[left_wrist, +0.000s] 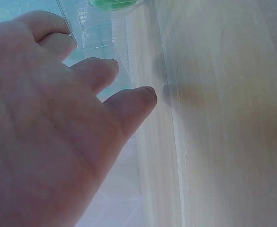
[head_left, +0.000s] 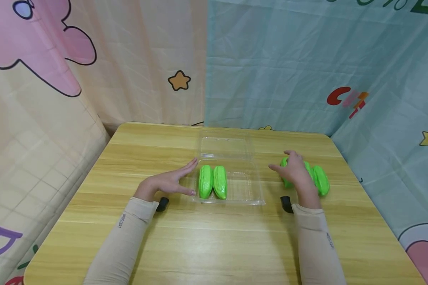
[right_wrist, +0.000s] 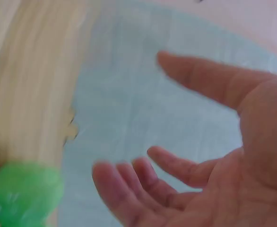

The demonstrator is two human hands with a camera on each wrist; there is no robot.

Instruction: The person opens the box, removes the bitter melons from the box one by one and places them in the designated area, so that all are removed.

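Note:
A clear plastic clamshell box lies on the table with its lid folded back. Two glossy green ridged pieces, shaped like short plump cucumbers, lie side by side in its left part. My left hand is at the box's left edge, thumb and fingers spread and holding nothing. To the right of the box, my right hand hovers over more such green pieces, partly hiding them. In the right wrist view its thumb and fingers are apart with nothing between them; one green piece shows at lower left.
The wooden table has rounded back corners. Printed curtains hang behind it and along both sides. A black fitting shows by the left wrist and another black fitting by the right.

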